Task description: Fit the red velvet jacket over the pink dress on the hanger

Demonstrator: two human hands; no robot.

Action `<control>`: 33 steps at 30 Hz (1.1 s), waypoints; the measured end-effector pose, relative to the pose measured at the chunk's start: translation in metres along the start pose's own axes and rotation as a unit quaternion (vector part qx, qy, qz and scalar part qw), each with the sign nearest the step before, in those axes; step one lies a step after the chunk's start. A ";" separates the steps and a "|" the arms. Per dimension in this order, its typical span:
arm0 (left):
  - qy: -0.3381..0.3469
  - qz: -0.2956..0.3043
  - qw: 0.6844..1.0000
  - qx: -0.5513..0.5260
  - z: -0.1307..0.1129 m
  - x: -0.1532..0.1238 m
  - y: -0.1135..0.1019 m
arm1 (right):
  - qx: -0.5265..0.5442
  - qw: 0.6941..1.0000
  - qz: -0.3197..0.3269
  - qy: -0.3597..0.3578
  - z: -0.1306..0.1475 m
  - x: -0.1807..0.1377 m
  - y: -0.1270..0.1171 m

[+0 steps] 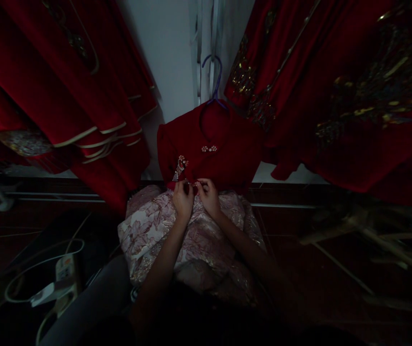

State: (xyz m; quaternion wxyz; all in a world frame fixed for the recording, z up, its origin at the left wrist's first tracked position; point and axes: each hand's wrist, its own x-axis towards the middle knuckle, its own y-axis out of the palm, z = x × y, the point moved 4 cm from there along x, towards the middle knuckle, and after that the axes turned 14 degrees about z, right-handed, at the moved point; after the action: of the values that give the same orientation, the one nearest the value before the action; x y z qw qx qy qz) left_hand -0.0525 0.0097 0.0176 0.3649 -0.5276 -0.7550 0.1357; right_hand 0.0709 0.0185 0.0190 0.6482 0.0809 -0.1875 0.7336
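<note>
A dark red garment point(224, 149) hangs on a purple hanger point(215, 79) in front of me, with a pearl clasp point(209, 149) near its collar and a beaded ornament point(180, 168) at its left side. My left hand point(182, 198) and my right hand point(208, 194) are raised side by side at the garment's lower edge. Both have their fingers pinched together on a small bright piece between them, too small to name. A pink floral brocade cloth point(148, 230) lies over my lap under my forearms.
More red garments with gold trim point(94, 120) hang at the left, and embroidered red ones point(353, 96) at the right. A white power strip point(64, 269) with cables lies on the dark floor at lower left. Wooden sticks point(371, 235) lie at the right.
</note>
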 end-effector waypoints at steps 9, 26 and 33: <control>-0.005 -0.033 0.996 -0.080 0.011 -0.001 0.002 | -0.012 0.999 0.032 0.006 0.005 -0.002 0.003; 0.048 -0.050 0.993 -0.097 0.008 -0.005 -0.001 | 0.083 0.994 0.021 0.065 -0.002 0.005 0.003; 0.030 -0.055 0.994 -0.091 0.011 -0.002 0.002 | 0.129 0.987 0.014 0.094 -0.002 0.015 0.008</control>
State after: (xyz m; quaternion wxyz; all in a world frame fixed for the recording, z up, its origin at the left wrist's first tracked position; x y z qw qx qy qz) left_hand -0.0579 0.0103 0.0079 0.3450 -0.5202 -0.7806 0.0306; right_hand 0.0606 0.0328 0.0212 0.6369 0.0917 -0.0305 0.7649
